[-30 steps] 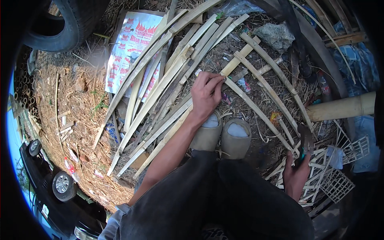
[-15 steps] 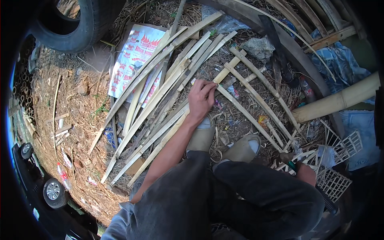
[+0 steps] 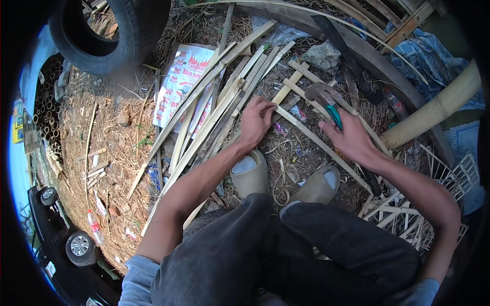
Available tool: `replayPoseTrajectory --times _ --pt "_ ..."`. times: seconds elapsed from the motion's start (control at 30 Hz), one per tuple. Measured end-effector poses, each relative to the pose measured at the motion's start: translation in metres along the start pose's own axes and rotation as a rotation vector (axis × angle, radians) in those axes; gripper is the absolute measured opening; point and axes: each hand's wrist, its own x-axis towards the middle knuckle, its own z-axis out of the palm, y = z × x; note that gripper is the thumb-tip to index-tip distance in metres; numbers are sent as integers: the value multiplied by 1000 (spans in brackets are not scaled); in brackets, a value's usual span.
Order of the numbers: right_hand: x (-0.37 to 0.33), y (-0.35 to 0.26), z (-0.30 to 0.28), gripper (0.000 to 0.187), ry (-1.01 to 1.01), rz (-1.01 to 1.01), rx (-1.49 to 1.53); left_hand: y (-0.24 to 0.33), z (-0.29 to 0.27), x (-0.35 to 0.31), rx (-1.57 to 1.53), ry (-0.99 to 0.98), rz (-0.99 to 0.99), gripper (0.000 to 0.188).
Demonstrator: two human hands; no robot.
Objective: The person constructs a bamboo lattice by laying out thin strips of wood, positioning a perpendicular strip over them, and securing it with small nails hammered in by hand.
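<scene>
My left hand [image 3: 256,118] is closed in a pinch at the upper end of a thin split bamboo strip [image 3: 321,145]. A tiny dark spot shows at its fingertips, too small to name. My right hand [image 3: 353,136] grips a claw hammer [image 3: 334,116] with a rusty head, a green neck and a black grip. The hammer's head is raised over a frame of crossed bamboo strips [image 3: 291,86], to the right of my left hand. The pinched strip runs down toward a white lattice [image 3: 403,217] at the lower right.
Long bamboo strips [image 3: 204,120] lie piled on the left, partly over a printed sack [image 3: 178,76]. A tyre [image 3: 135,35] stands far left. A stone [image 3: 322,56] and a thick bamboo pole [image 3: 434,112] are on the right. My sandals [image 3: 250,176] flank the middle ground.
My right hand has brought the hammer up and inward from the lower right, beside the frame. My left hand keeps its pinch at the strip's end. The whole view has shifted slightly.
</scene>
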Motion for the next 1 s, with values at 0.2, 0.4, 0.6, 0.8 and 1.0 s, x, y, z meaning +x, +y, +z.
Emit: replayPoseTrajectory --times 0.2,0.4,0.6,0.8,1.0 --pt "22 11 34 45 -120 58 113 -5 -17 6 73 -141 51 11" --pt "16 -1 14 49 -101 -22 90 -12 -4 -2 13 41 101 13" --pt "24 -17 16 43 -181 31 56 -14 11 -11 -15 185 90 9" --pt "15 -21 7 38 -130 -63 45 -20 18 -13 -23 281 126 16" --pt "17 -9 38 40 -55 18 -19 -20 17 -9 -18 279 159 16"
